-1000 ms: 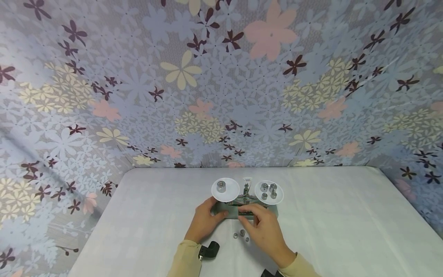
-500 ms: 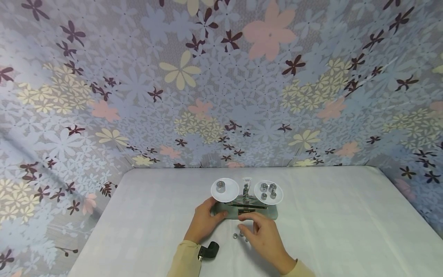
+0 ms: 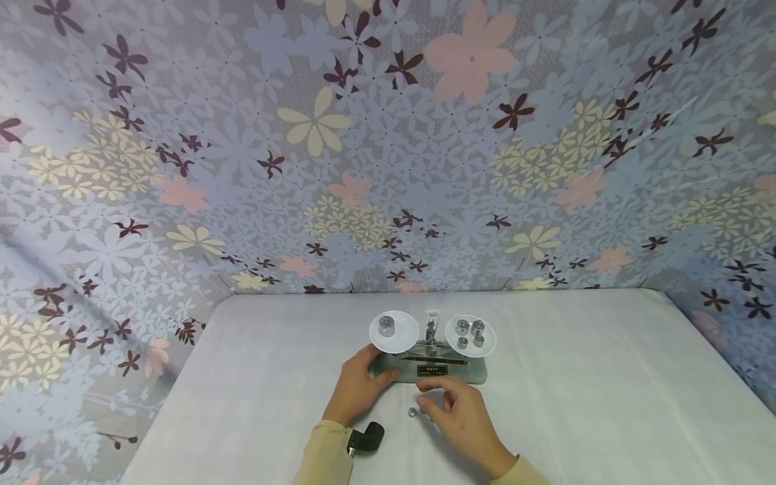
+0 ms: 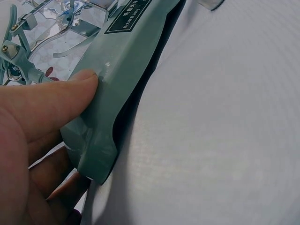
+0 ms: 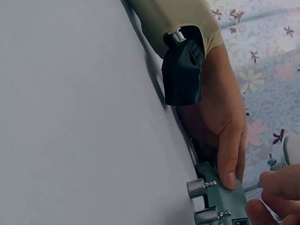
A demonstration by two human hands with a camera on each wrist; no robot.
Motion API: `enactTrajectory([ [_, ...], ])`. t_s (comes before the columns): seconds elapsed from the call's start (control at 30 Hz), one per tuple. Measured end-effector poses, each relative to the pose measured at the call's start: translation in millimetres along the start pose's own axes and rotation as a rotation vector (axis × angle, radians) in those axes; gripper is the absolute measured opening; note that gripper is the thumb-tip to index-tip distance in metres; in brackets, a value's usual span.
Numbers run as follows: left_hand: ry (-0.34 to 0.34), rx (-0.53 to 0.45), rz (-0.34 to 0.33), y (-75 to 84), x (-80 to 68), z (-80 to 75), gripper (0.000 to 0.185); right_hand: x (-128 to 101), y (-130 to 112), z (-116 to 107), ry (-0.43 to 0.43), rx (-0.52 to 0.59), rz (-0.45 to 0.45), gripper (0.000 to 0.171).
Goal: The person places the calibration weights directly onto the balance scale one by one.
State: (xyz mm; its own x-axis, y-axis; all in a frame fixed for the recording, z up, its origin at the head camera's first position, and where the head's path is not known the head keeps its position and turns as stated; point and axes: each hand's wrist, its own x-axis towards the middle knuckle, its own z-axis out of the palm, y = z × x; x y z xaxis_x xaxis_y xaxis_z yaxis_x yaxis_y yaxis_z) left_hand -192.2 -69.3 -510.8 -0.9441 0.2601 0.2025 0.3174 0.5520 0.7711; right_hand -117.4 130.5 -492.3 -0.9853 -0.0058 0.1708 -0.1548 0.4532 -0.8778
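Observation:
A green two-pan balance scale (image 3: 476, 372) stands on the white-covered table. My left hand (image 3: 358, 389) grips its left end, with the thumb (image 4: 82, 93) on top of the base and the other fingers round the end. A large metal weight (image 3: 386, 327) sits on the left pan (image 3: 406, 331); several smaller ones stand on the right pan (image 3: 489, 341). My right hand (image 3: 463, 414) is just in front of the base, thumb and index finger apart with nothing between them. Under it, loose metal weights lie on the table: one small weight (image 3: 412, 412) shows, others are mostly hidden by the hand.
The pointer and scale plate (image 3: 432, 323) rise between the pans. A black wrist camera (image 3: 366, 439) sticks out from the left sleeve. Flower-patterned cloth (image 3: 388, 168) hangs behind the table and at its sides. Two knobbed weights (image 5: 199, 188) show near the base.
My right hand has drawn back toward me from the front of the base to over the loose weights, uncovering the black label. My left hand has stayed on the balance scale.

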Motion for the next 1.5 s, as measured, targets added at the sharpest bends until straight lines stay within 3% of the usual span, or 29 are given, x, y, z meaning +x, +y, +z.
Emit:
enactTrajectory([
  [0.23, -0.002, -0.011, 0.009, -0.4, -0.2, -0.4, 0.056, -1, 5, 1, -0.038, 0.028, 0.061, 0.017],
  [0.67, 0.0, -0.013, -0.001, -0.5, -0.2, -0.8, 0.055, -3, 11, 3, -0.058, 0.053, 0.045, 0.019],
  [0.97, 0.013, 0.001, 0.028, -0.9, -0.5, -1.2, 0.054, -2, 12, 4, -0.064, -0.016, 0.035, 0.022],
  [1.5, 0.005, -0.002, 0.006, -2.1, 1.2, -0.4, 0.055, 0, 11, 5, -0.038, -0.081, 0.08, 0.017],
])
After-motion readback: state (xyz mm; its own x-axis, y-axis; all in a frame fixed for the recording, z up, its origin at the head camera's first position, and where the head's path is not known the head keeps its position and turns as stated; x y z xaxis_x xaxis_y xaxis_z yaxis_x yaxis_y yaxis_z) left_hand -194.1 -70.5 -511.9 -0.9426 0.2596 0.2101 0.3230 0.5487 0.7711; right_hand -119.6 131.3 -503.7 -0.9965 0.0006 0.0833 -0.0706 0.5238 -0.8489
